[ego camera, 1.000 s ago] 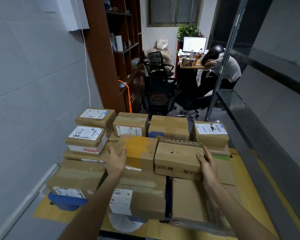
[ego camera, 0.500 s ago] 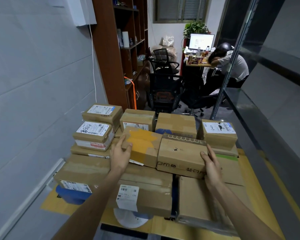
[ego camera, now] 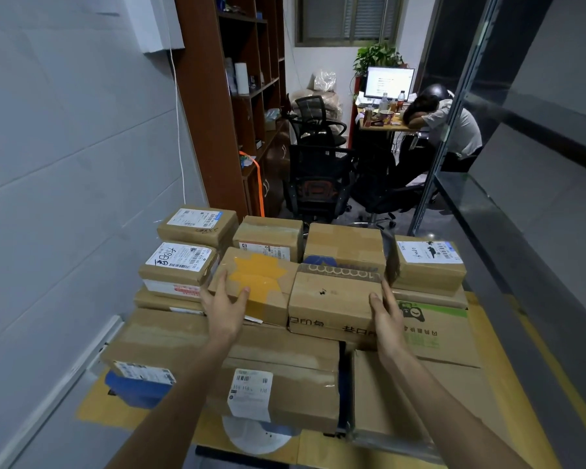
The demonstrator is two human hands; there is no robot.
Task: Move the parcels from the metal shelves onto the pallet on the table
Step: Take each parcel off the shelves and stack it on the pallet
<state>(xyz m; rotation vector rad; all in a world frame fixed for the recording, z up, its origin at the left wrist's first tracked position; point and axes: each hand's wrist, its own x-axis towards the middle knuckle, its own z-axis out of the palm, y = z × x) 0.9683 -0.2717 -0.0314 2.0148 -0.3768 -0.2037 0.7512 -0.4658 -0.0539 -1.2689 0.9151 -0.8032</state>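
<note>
Parcels (ego camera: 335, 299) crowd the pallet (ego camera: 95, 407); office chairs (ego camera: 318, 177) stand beyond.

Left forearm (ego camera: 170, 411) and right forearm (ego camera: 430, 397): bare skin, slim. Left hand (ego camera: 225, 308) and right hand (ego camera: 388, 319): bare.

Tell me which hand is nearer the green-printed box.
Right. The right hand is just beside the green-printed box; the left hand touches the yellow-taped parcel, farther away.
</note>
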